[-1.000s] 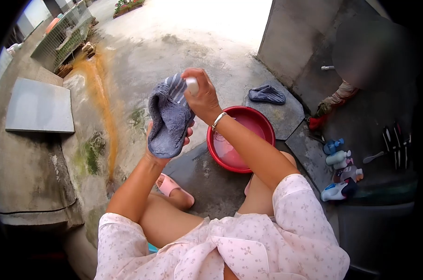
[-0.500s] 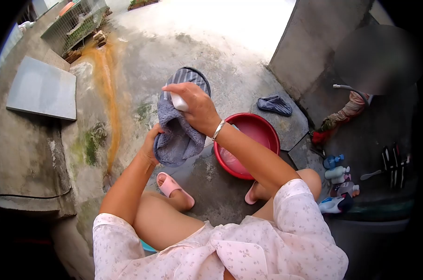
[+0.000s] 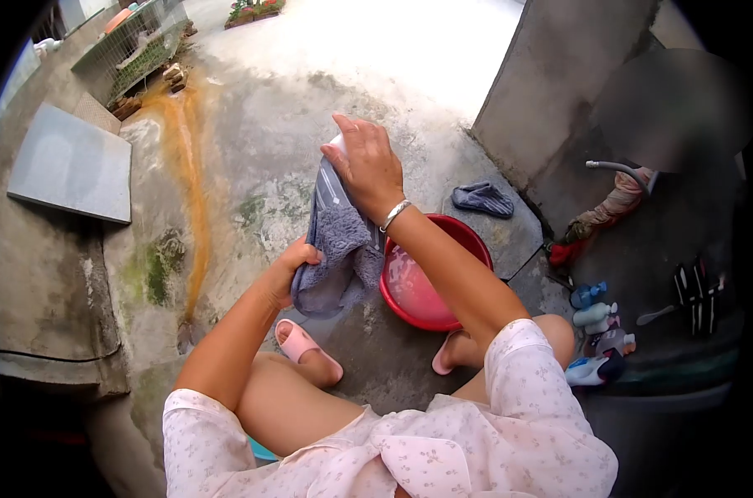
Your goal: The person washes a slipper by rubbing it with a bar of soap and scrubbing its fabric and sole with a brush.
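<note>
A grey slipper [image 3: 341, 232] with a fuzzy lining and a striped upper is held up over the concrete floor. My left hand [image 3: 293, 267] is closed on its heel end, thumb on the fuzzy inside. At the toe end my right hand [image 3: 368, 170], with a silver bracelet at its wrist, is closed round a white bar of soap [image 3: 337, 143], mostly covered by the fingers. Below my right forearm stands a red basin [image 3: 485, 259] holding cloudy, foamy liquid. The matching slipper [image 3: 483, 200] lies on the floor beyond the basin.
Several bottles [image 3: 594, 314] stand at the right, near a pale spoon-shaped item [image 3: 657, 315]. A cloth-wrapped pipe [image 3: 613, 203] with a grey hose [image 3: 621, 166] rises by the right wall. A grey slab [image 3: 73, 162] leans at the left. My pink sandals [image 3: 298, 340] flank the basin.
The slipper has turned so that its toe tilts away and shows edge-on. My right hand has moved up and right to the toe with the soap.
</note>
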`<state>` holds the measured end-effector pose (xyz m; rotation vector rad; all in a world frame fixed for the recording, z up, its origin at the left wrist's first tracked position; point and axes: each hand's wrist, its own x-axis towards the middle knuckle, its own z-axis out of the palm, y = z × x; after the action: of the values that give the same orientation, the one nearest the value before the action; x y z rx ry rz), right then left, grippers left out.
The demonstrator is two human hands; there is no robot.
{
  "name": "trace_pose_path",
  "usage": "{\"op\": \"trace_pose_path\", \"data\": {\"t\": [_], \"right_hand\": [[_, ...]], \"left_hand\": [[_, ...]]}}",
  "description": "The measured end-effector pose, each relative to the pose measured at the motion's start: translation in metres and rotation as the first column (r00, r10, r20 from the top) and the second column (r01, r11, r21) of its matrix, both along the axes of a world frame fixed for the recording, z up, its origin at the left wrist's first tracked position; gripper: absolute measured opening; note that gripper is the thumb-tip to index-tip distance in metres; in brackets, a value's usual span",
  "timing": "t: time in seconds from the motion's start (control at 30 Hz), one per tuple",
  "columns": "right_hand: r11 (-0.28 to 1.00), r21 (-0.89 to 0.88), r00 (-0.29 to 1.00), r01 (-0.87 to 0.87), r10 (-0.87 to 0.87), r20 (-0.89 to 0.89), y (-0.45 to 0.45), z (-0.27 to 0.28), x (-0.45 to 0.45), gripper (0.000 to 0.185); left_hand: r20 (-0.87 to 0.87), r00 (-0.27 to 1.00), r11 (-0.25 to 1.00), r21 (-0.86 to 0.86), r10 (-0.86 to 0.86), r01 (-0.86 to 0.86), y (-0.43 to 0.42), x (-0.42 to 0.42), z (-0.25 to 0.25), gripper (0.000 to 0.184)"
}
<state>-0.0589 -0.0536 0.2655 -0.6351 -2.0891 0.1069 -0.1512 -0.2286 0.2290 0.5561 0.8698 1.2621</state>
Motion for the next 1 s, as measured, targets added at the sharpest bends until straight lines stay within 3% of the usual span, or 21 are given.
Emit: {"op": "trace_pose_path", "data": {"t": [0.07, 0.13, 0.17, 0.23, 0.3, 0.37, 0.5, 0.53, 0.6, 0.67, 0.8, 0.87, 0.9, 1.0], "right_hand": [[0.962, 0.109, 0.968, -0.251, 0.246, 0.059, -0.021, 0.010, 0.006, 0.044], [0.912, 0.139, 0.919, -0.386, 0.365, 0.150, -0.013, 0.015, 0.008, 0.038], [0.907, 0.175, 0.920, -0.382, 0.357, 0.160, -0.002, 0.016, 0.007, 0.038], [0.986, -0.001, 0.982, -0.168, 0.167, 0.084, 0.022, 0.008, 0.002, 0.031], [0.993, -0.067, 0.994, -0.100, 0.103, 0.037, 0.039, -0.006, 0.001, 0.030], [0.981, -0.192, 1.000, -0.010, 0.006, -0.019, 0.032, -0.012, 0.006, 0.031], [0.972, -0.215, 0.995, 0.089, -0.097, -0.027, 0.008, -0.047, 0.006, 0.036], [0.971, -0.219, 0.995, 0.091, -0.099, -0.024, 0.007, -0.050, 0.008, 0.036], [0.909, -0.399, 0.993, 0.116, -0.096, 0.070, -0.008, -0.059, 0.016, 0.037], [0.919, -0.394, 0.995, 0.030, 0.010, 0.098, -0.031, -0.049, 0.031, 0.038], [0.855, -0.506, 0.993, -0.112, 0.117, -0.022, -0.049, -0.080, 0.036, 0.040], [0.541, -0.671, 0.848, -0.506, 0.173, -0.500, -0.044, -0.107, 0.033, 0.041], [0.150, -0.702, 0.700, -0.696, -0.074, -0.710, -0.057, -0.074, 0.037, 0.034], [0.067, -0.751, 0.718, -0.657, -0.248, -0.650, -0.050, -0.050, 0.065, 0.043]], "left_hand": [[0.024, 1.000, 1.000, 0.011, -0.011, 0.011, -0.001, -0.006, -0.008, 0.064], [-0.018, 0.999, 0.999, -0.037, 0.027, -0.028, 0.005, -0.003, -0.012, 0.065], [-0.045, 0.999, 1.000, -0.019, 0.019, -0.020, 0.003, 0.000, -0.004, 0.063], [-0.098, 0.995, 1.000, 0.019, 0.005, -0.003, 0.001, 0.005, -0.004, 0.062], [-0.156, 0.988, 1.000, 0.014, 0.022, -0.020, -0.001, 0.009, 0.005, 0.061], [-0.147, 0.986, 0.997, 0.034, 0.073, -0.069, 0.002, 0.010, 0.002, 0.061], [-0.047, 0.980, 0.979, 0.067, 0.194, -0.190, 0.011, 0.010, 0.000, 0.060], [-0.044, 0.980, 0.980, 0.061, 0.192, -0.190, 0.013, 0.010, 0.000, 0.060], [0.006, 0.968, 0.964, 0.082, 0.252, -0.251, 0.014, 0.011, -0.005, 0.051], [-0.049, 0.951, 0.949, 0.090, 0.306, -0.301, 0.020, 0.009, -0.017, 0.046], [-0.161, 0.919, 0.932, 0.081, 0.361, -0.352, 0.025, 0.004, -0.013, 0.047], [-0.321, 0.866, 0.922, 0.185, 0.383, -0.339, 0.026, 0.005, -0.011, 0.055], [-0.358, 0.853, 0.924, 0.200, 0.379, -0.326, 0.026, 0.005, -0.012, 0.068], [-0.462, 0.780, 0.907, 0.226, 0.422, -0.357, 0.025, 0.013, -0.003, 0.076]]}}
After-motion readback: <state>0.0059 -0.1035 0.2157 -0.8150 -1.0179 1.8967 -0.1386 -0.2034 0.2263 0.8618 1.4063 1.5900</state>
